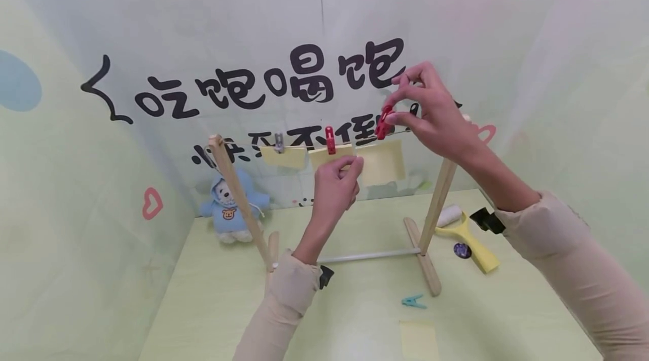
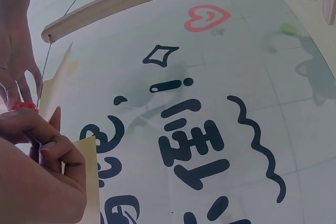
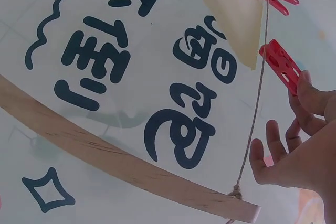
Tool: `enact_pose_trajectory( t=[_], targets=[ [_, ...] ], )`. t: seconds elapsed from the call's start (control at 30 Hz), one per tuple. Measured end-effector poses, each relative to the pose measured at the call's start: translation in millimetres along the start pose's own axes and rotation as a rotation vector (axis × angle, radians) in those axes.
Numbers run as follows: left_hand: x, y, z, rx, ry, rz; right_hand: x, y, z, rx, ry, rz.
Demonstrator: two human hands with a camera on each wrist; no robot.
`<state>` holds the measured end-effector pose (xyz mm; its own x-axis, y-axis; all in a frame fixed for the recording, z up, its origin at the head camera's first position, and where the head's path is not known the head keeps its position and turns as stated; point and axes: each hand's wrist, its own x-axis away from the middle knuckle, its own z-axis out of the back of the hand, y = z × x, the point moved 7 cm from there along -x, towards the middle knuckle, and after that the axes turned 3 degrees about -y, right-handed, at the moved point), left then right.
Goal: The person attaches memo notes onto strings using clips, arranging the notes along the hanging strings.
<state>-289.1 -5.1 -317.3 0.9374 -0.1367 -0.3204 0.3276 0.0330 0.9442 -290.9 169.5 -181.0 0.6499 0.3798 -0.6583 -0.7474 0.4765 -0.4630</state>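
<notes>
A thin, pale-yellow rectangular paper sheet (image 1: 382,164) is held at the right part of the beige twine line (image 3: 265,30), pinched near its upper left corner by the left hand (image 1: 334,186). A red plastic clothespin (image 1: 383,125) is clamped between thumb and forefinger of the right hand (image 1: 436,116), whose other fingers are held apart. The sheet is judged light, limp and easily creased, best gripped by top corners; the clothespin, light and stiff, is best squeezed at its tails. Four sheets are counted: three along the line, one toward the tabletop's (image 1: 355,304) near edge. Four clothespins are counted: two red, one grey (image 1: 279,142), one teal (image 1: 414,301).
</notes>
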Motion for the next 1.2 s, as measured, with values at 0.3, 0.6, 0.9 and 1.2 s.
enact_pose_trajectory(
  t=[0.3,0.6,0.9,1.2],
  targets=[
    [-2.7,3.2,-0.3,0.01,0.02,-0.019,-1,2,-6,0.026,-0.041,-0.019],
    [-2.6,5.5,-0.1,0.02,0.017,-0.023,1,6,-14,0.043,-0.082,-0.03],
    [-1.6,3.4,0.5,0.024,0.025,-0.022,3,8,-17,0.069,-0.142,-0.057],
    [-0.3,-1.3,-0.1,0.023,0.05,0.015,16,5,-8,0.109,-0.093,-0.011]
  ],
)
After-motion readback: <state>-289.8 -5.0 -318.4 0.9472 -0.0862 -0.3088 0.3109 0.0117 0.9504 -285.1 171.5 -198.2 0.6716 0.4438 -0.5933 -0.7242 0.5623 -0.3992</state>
